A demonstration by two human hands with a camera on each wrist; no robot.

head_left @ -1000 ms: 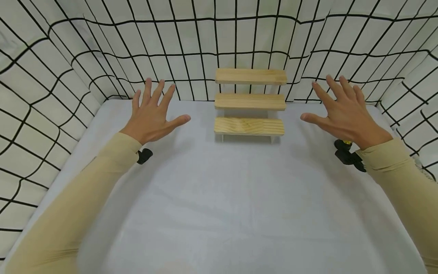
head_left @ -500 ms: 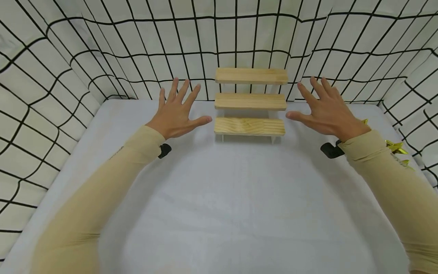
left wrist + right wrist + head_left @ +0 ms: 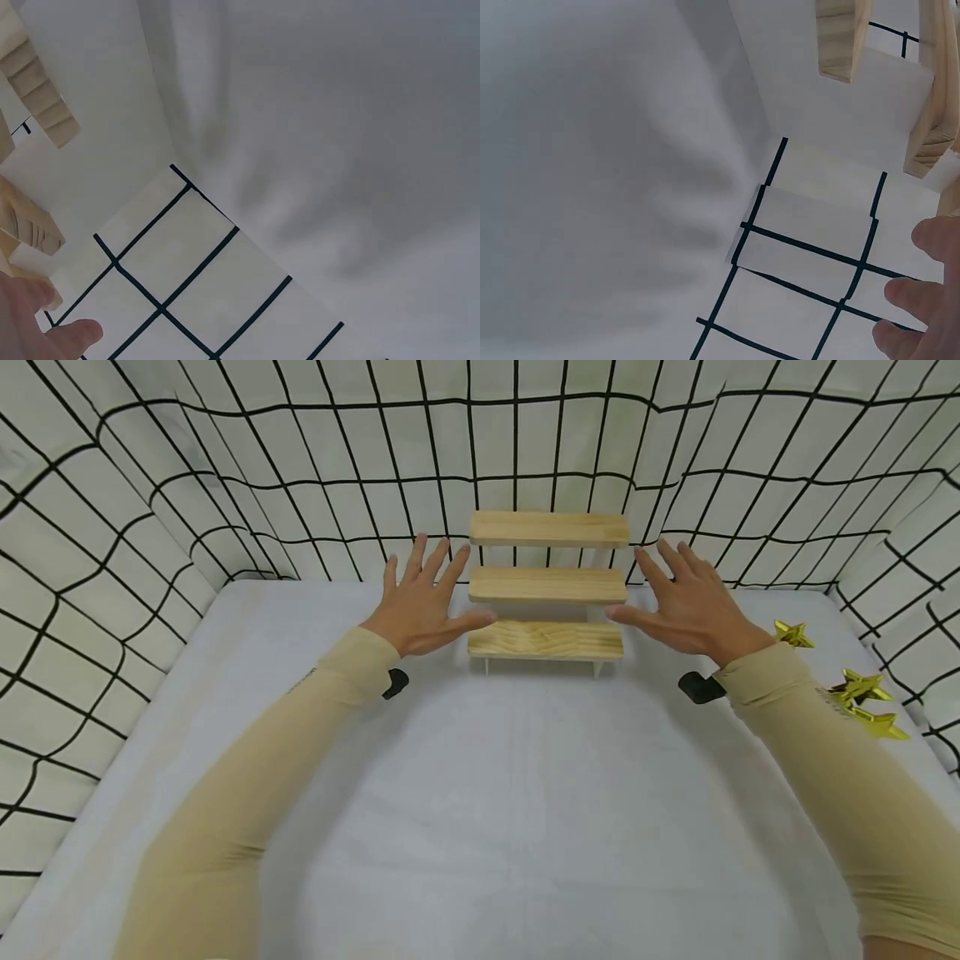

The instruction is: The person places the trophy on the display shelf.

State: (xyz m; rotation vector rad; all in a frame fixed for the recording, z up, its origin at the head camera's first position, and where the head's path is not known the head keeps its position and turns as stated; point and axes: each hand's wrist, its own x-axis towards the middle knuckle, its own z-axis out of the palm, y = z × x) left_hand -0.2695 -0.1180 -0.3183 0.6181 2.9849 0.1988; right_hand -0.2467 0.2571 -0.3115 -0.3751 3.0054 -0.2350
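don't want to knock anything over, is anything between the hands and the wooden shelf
Nothing visible does. The left hand and right hand flank the wooden shelf, with no other object between. The gold stars lie beyond the right hand, on its side away from the shelf.

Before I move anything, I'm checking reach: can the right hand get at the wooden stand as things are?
Probably yes: the right hand is spread, holds nothing and is close beside the wooden stand, with no object visible between them.
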